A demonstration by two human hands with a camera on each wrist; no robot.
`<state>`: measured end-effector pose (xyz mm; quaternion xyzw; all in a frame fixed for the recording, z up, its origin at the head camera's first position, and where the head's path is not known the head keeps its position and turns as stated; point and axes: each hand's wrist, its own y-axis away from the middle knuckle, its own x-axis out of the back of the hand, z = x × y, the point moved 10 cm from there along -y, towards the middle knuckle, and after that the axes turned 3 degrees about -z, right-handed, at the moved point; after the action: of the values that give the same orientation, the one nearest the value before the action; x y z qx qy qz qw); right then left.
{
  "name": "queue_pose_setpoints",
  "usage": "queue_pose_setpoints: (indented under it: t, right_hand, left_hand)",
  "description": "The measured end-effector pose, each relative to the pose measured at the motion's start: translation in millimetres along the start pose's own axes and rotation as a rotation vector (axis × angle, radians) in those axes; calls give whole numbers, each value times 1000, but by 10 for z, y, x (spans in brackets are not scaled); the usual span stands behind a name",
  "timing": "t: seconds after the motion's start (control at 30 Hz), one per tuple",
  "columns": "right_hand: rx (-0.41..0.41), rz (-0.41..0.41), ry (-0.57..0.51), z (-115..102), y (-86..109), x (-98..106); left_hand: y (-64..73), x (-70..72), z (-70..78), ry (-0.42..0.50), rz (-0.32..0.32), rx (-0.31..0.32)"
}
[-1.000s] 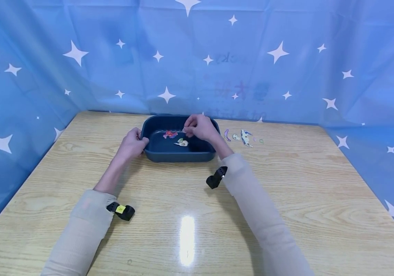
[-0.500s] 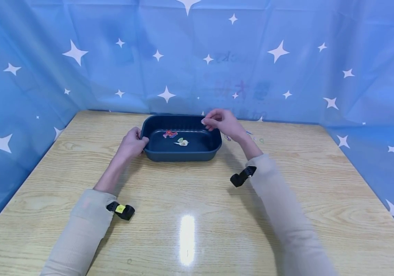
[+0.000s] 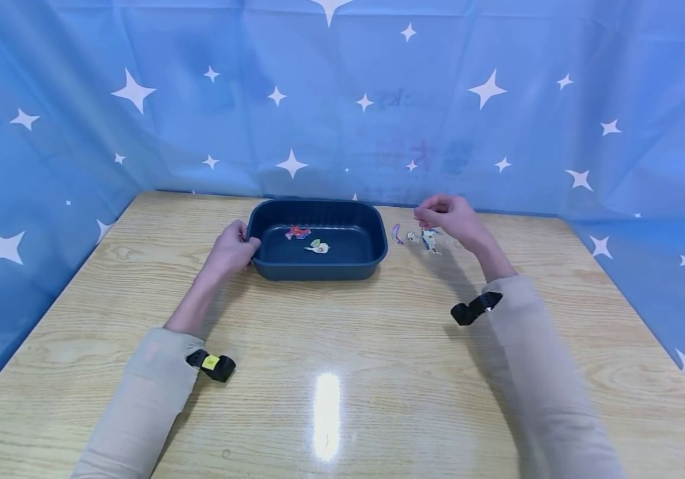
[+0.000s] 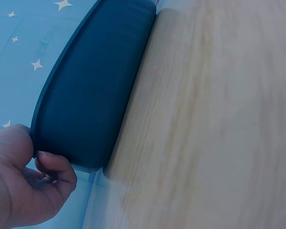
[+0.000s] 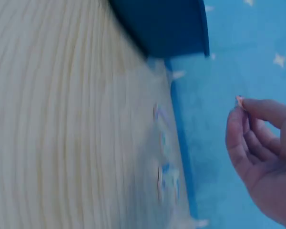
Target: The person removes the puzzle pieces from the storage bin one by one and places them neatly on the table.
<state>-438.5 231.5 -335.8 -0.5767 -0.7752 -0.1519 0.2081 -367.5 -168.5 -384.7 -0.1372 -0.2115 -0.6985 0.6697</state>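
My left hand (image 3: 233, 249) grips the left end of a dark blue rectangular bin (image 3: 318, 271), thumb over the rim; in the left wrist view the curled fingers are at its corner. Inside the bin lie a red and purple cut-out (image 3: 298, 232) and a cream one with a green bit (image 3: 318, 247). My right hand (image 3: 451, 216) is raised to the right of the bin, pinching a small white and orange-red piece (image 5: 239, 101) between thumb and forefinger. Below that hand, a blue and white cut-out (image 3: 429, 241) lies on the table, partly covered by the fingers.
A purple curved cut-out (image 3: 397, 233) and a small whitish one (image 3: 411, 237) lie on the wooden table (image 3: 270, 346) just right of the bin. A blue curtain (image 3: 198, 100) with white stars hangs along the back and both sides.
My right hand has come up out of the bin and moved right, over the loose cut-outs, with the small piece still pinched. The left hand and the bin have stayed put.
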Motion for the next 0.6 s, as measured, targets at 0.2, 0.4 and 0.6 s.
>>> queue_pose_setpoints:
  t: [0.2, 0.4, 0.6]
  right_hand:
    - [-47, 26, 35, 294, 109, 283]
    - [-110, 23, 131, 623, 208, 531]
    - [-217, -17, 222, 897, 348, 669]
  left_hand:
    - [0, 0, -3, -4, 2, -2]
    - [2, -4, -2, 6, 1, -6]
    - [-12, 10, 7, -11, 10, -24]
